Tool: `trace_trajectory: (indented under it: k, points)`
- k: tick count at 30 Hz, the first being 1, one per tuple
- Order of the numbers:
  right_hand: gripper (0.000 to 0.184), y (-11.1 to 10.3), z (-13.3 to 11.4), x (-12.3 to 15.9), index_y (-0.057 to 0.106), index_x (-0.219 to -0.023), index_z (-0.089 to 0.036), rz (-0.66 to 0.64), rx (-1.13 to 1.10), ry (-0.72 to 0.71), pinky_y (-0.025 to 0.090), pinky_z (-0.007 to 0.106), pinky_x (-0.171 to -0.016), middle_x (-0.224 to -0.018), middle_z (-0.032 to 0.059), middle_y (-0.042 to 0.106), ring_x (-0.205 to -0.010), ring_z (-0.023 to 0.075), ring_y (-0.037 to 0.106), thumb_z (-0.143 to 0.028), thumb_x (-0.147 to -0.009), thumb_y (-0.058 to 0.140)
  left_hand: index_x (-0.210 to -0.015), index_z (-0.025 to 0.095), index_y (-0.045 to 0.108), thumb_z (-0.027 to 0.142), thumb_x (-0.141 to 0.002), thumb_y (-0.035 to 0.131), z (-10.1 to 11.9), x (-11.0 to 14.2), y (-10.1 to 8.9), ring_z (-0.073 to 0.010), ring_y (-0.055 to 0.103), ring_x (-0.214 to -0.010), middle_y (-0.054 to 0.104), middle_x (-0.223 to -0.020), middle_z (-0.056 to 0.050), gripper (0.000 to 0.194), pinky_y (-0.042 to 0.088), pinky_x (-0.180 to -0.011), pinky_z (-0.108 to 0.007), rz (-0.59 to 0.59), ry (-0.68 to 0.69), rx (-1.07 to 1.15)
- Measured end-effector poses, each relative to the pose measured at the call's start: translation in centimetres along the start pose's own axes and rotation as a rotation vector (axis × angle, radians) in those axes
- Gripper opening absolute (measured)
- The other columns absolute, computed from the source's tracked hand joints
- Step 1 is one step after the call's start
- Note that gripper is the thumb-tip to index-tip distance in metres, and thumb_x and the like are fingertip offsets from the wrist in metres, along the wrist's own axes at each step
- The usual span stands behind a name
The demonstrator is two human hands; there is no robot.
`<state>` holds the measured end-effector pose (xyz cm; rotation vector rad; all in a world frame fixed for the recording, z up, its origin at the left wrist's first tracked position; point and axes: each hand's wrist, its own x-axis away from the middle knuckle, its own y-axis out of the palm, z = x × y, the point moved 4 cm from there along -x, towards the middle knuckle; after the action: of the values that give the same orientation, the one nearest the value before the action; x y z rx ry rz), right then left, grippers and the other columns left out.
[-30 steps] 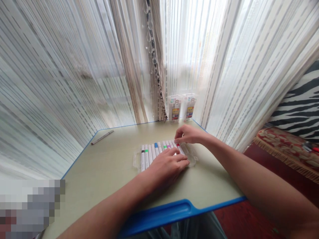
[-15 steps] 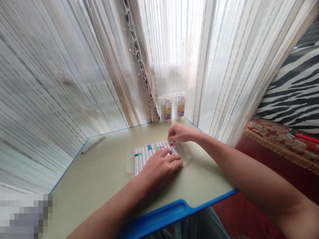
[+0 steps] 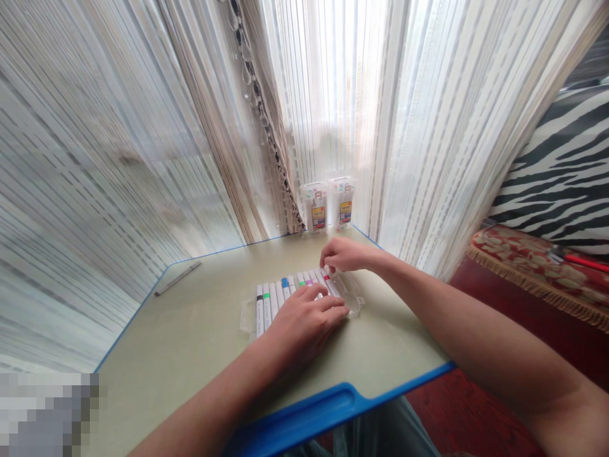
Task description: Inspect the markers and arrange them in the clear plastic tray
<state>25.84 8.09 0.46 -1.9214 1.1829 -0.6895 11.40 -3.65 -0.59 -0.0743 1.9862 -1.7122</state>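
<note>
Several white markers (image 3: 267, 311) with coloured bands lie side by side in a clear plastic case (image 3: 246, 317) on the table. My left hand (image 3: 311, 311) rests across their near ends, palm down, its fingers stretched toward the case's right part and hiding some markers. At the far end of the row, my right hand (image 3: 345, 254) has its fingers bent and pinched at the top of a red-banded marker (image 3: 328, 279). The fingertips partly cover that marker's end.
Two clear marker boxes (image 3: 318, 216) with labels stand at the table's far edge, before string curtains (image 3: 333, 95). A lone marker (image 3: 178, 278) lies at the left. Blue trim with a tray groove (image 3: 309, 409) edges the table (image 3: 190, 343) near me.
Both hands stay in nearly the same place over the markers. The view has shifted very slightly.
</note>
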Motion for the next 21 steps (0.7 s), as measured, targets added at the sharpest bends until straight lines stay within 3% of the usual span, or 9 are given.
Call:
trace_trajectory:
  k: [21]
  points:
    - [0.028,-0.01,-0.05,0.17,0.076,-0.087,-0.012,-0.024,-0.026,0.023,0.042,0.018,-0.045,-0.068,0.0044,0.071,-0.048,0.0093,0.054,-0.012,-0.073,0.051,-0.115,0.025,0.065,0.022,-0.094,0.049,0.00,0.04,-0.09,-0.0216,0.054,-0.100,0.069,-0.117,-0.004,0.027,0.042,-0.083,-0.036,-0.009,-0.008,-0.023]
